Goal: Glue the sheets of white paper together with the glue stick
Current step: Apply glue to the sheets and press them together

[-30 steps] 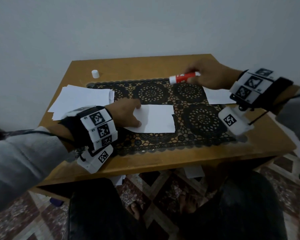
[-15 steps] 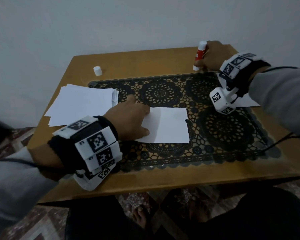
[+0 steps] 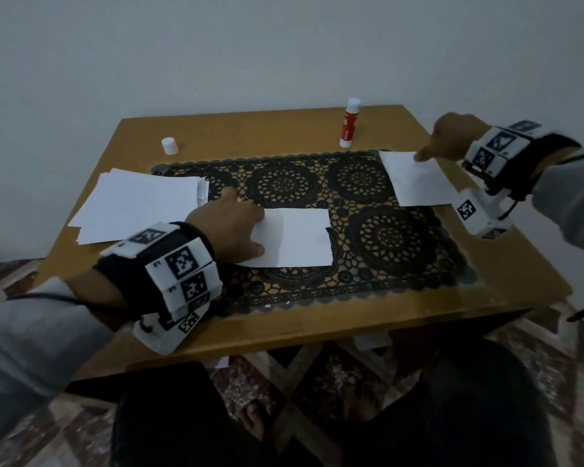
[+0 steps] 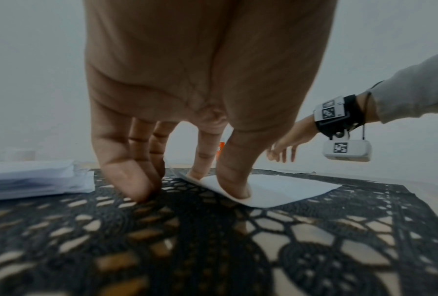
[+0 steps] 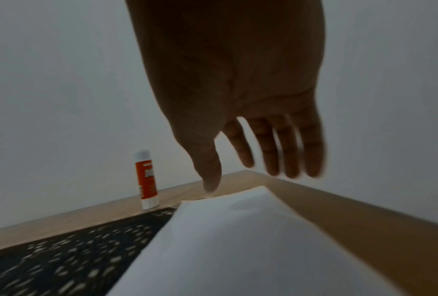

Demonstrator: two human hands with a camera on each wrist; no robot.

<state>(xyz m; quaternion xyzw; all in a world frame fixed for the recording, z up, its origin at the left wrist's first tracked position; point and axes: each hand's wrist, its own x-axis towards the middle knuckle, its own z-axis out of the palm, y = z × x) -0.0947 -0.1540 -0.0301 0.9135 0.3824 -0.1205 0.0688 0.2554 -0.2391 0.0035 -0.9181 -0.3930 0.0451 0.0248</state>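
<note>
- The left hand (image 3: 231,227) rests on the left end of the middle sheet (image 3: 295,238), which lies flat on the black lace mat (image 3: 390,237); its long axis runs left to right across the tabletop (image 3: 317,325).
- In the left wrist view, the thumb (image 4: 234,180) and one finger (image 4: 204,160) press down on that sheet's near edge, while the other fingers (image 4: 126,176) touch the mat just beside it. The grip is released: the fingers are fairly straight and only press, curled round nothing.
- A loose stack (image 3: 142,205) of white sheets lies to the left of the hand, half on the mat and half on bare wood, close to the left hand but apart from the middle sheet.
- To the right, a second sheet (image 3: 417,180) lies over the mat's far right corner, slightly skewed, its long axis running near to far.
- The right hand (image 3: 452,138) is over that sheet's far end, a fingertip at its surface; the right wrist view is blurred, so true contact cannot be told. Its fingers are spread and relaxed, grasping nothing.
- Farther back, the glue stick (image 3: 349,124) stands upright on bare wood just past the mat's far edge, white end up, its long axis vertical, uncapped as far as can be told.
- The small white cap (image 3: 169,145) stands well apart at the far left.
- Nothing lies between the two single sheets except open mat.
</note>
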